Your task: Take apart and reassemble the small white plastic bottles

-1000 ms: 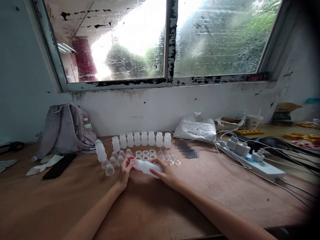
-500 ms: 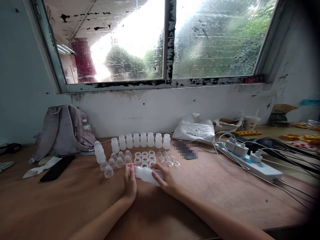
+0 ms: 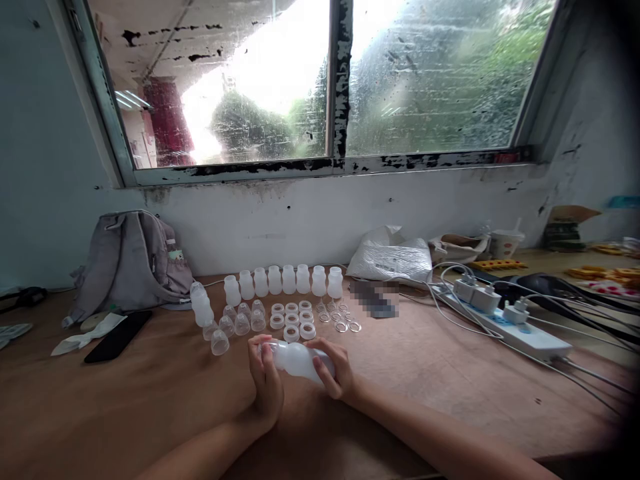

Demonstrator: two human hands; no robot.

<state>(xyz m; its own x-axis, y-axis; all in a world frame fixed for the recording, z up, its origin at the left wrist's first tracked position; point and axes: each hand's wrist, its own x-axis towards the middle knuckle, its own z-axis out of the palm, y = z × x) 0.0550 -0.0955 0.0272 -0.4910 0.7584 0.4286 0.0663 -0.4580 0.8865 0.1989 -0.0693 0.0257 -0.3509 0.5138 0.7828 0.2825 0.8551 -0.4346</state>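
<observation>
A frosted white baby bottle lies nearly level between my hands, just above the brown table. My left hand is wrapped round its clear-capped end. Around the other end, the fingers and thumb of my right hand are closed. Beyond the hands sit several white collar rings in rows. Several clear dome caps stand to their left, and thin clear rings with small loops lie to their right. Behind is a row of open frosted bottles. A capped bottle leans at the row's left.
A grey backpack, a black phone and a white tissue are at the left. A silver bag lies by the wall. On the right, a white power strip trails cables across the table.
Both hands have drawn the bottle slightly down toward me. My left hand has turned a little around the cap end. The rows of parts are unchanged.
</observation>
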